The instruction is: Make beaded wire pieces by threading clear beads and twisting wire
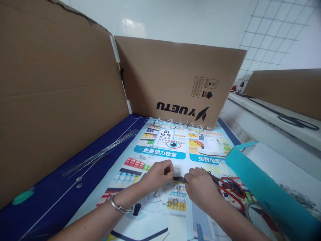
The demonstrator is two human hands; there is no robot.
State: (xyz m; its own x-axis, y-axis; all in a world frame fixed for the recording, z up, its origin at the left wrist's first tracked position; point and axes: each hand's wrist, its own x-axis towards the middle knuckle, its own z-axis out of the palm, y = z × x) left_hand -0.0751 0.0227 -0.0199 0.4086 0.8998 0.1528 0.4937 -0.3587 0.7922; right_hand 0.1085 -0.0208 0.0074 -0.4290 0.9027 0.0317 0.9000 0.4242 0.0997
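My left hand point(162, 171), with a silver bangle on the wrist, is closed in a pinch over the printed sheet. What its fingers hold is too small to make out. My right hand point(202, 187) is wrapped round a pair of pliers point(180, 179), whose dark jaws point left and reach the left fingertips. Below the hands, thin wire loops with clear and amber beads point(173, 203) lie on the sheet. Just right of my right hand rest red-handled scissors point(233, 192), partly hidden by that hand.
Cardboard panels stand on the left point(57, 100) and at the back point(175, 77). Several beaded wire pieces point(180, 124) lie along the back panel's foot. Straight wires point(105, 150) lie at left. A teal box point(271, 187) holding metal bits stands at right, beside a clear ring-shaped roll point(250, 211).
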